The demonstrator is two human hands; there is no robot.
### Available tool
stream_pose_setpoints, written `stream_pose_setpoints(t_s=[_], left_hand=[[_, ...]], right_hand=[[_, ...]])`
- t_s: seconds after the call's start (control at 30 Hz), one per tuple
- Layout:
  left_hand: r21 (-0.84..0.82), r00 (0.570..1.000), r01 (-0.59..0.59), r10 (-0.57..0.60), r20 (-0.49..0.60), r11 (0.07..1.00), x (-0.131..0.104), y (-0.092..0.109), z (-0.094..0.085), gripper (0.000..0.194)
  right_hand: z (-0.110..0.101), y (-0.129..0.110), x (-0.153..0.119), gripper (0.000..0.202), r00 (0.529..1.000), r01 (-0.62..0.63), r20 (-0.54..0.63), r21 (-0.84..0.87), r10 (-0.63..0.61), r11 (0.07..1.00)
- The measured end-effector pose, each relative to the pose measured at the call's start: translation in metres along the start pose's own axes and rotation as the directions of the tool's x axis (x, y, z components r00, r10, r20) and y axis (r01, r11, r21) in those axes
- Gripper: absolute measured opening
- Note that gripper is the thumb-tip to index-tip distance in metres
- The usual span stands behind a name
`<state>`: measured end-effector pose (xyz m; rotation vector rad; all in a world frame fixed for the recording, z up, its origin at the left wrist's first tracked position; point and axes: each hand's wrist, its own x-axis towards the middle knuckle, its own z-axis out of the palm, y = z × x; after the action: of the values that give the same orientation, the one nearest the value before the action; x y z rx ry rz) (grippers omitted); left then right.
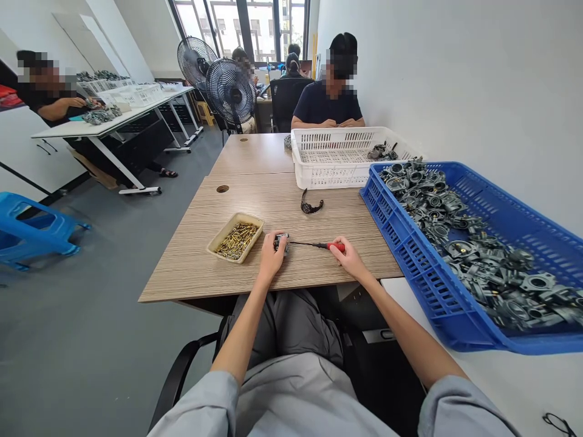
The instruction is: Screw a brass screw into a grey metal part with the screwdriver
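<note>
My left hand (272,255) is closed around a small grey metal casting (283,238) just above the wooden table (191,267); fingers cover much of the part. In my right hand (350,257) is a screwdriver (336,246) with a red and black handle. Its long dark shaft points left, and the tip meets the casting's right side; whether it sits in a screw is too small to tell. Left of my left hand stands a cream tray (214,244) holding many small brass-coloured pieces (237,240).
A blue crate (514,200) full of similar castings (460,243) stands at right. Behind it is a white crate (330,176) with a few parts. A black wristwatch (310,206) lies on the table. A co-worker (328,103) sits opposite; another person (54,103) works at left.
</note>
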<state>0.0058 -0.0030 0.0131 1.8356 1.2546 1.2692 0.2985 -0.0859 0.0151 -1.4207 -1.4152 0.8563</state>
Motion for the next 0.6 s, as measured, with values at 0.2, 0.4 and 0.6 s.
stream_pose_setpoints(t_s=[0.2, 0.4, 0.6], left_hand=[[-0.002, 1.0, -0.018, 0.018, -0.005, 1.0, -0.0008, -0.0007, 0.0009, 0.03], [0.011, 1.0, -0.018, 0.018, -0.009, 1.0, -0.0011, 0.0, 0.0009, 0.029], [0.02, 1.0, 0.0, 0.0, -0.012, 1.0, -0.0003, 0.0008, 0.001, 0.029]], right_hand=[[0.0004, -0.001, -0.0001, 0.05, 1.0, 0.021, -0.023, -0.018, -0.021, 1.0], [0.0004, -0.0019, -0.0016, 0.046, 0.999, 0.023, -0.024, -0.031, -0.024, 0.999], [0.0008, -0.0026, -0.0007, 0.047, 0.999, 0.022, -0.033, -0.025, -0.023, 0.999]])
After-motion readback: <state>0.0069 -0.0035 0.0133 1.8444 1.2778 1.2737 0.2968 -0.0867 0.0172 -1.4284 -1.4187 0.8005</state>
